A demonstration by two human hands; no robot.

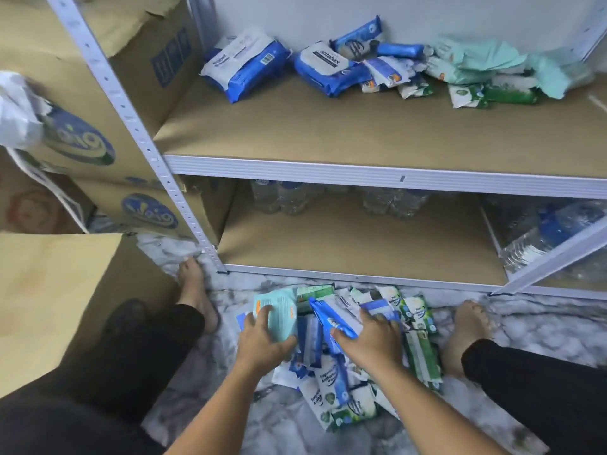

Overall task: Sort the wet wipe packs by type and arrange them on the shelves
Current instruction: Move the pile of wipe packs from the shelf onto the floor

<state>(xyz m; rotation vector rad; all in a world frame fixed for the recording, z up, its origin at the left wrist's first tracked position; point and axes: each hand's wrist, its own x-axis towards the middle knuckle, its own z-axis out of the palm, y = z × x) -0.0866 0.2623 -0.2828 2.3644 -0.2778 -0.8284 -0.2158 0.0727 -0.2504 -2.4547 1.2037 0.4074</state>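
Note:
A heap of wet wipe packs (417, 343) in blue, green and white lies on the marble floor between my feet. My left hand (262, 339) grips a pale mint pack (279, 311) at the heap's left. My right hand (371, 336) holds a blue pack (331, 318) by its edge, thumb under it. On the upper shelf (328, 133) lie blue packs (246, 67) at the left, more blue and white packs (341, 65) in the middle, and mint and green packs (486, 70) at the right.
The lower shelf (345, 244) carries clear water bottles (285, 198) at the back and more at the right (551, 238). Cardboard boxes (98, 133) stand left of the shelf's upright post (138, 133). My bare feet (466, 330) flank the heap.

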